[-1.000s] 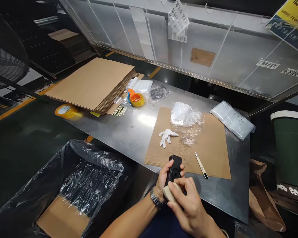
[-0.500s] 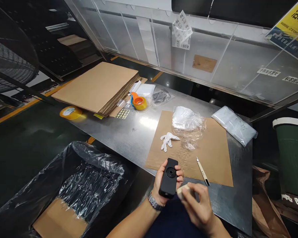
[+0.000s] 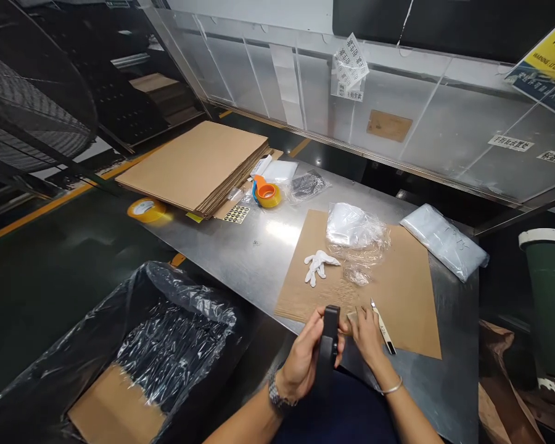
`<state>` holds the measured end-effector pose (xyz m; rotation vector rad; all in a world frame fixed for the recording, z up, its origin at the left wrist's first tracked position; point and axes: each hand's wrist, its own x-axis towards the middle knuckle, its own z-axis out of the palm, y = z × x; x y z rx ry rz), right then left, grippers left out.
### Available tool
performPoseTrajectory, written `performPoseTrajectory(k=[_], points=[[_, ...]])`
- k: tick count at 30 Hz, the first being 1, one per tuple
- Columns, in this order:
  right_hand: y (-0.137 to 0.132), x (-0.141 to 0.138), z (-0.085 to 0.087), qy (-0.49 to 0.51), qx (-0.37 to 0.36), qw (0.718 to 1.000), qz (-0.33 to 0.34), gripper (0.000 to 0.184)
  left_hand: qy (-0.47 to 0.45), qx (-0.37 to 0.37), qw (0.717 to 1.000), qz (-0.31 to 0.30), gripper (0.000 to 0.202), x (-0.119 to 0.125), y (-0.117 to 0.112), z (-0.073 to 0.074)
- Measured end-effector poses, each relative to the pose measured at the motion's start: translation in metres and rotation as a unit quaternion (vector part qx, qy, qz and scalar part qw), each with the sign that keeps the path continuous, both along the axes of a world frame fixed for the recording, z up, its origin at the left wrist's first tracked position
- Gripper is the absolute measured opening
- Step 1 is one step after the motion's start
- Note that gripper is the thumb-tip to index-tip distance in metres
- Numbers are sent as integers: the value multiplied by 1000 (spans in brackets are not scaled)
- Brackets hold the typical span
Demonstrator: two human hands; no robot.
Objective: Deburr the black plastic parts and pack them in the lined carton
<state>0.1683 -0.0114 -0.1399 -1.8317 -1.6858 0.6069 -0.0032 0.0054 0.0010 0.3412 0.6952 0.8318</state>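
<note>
Now: black gadget is up off the desk, left hand wrapped round it | Left to do: can't tell | Right hand: touches pale block at the cardboard, can't tell if it grips | Change: gadget turned edge-on; block moved away from it

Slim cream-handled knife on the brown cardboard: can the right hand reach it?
Probably yes: the right hand is beside the knife with nothing visible between them, though it seems occupied by a small beige block.
</note>
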Motion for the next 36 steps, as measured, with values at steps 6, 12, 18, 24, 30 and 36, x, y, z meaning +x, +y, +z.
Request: performPoseTrajectory(k=[6,12,18,24,30,36], points=[[-11,-18,90,269,-33,961,59,46,241,143,959,32,40,-2,-12,7],[-13,-31,129,445,-81,892,-16,36,236,95,967,2,59,-6,-12,17],[-9,-23,136,394,-63,916,50,34,210,71,973,-61,38,-11,-11,27],[-7,-22,138,503,-119,851,89,23,159,40,977,-135,45,-19,-16,29],[-6,-23,144,532,-131,833,75,20,116,10,984,-135,41,-20,-15,31],[-5,-23,125,428,-99,898,22,30,42,-97,987,-119,36,-9,-14,18]])
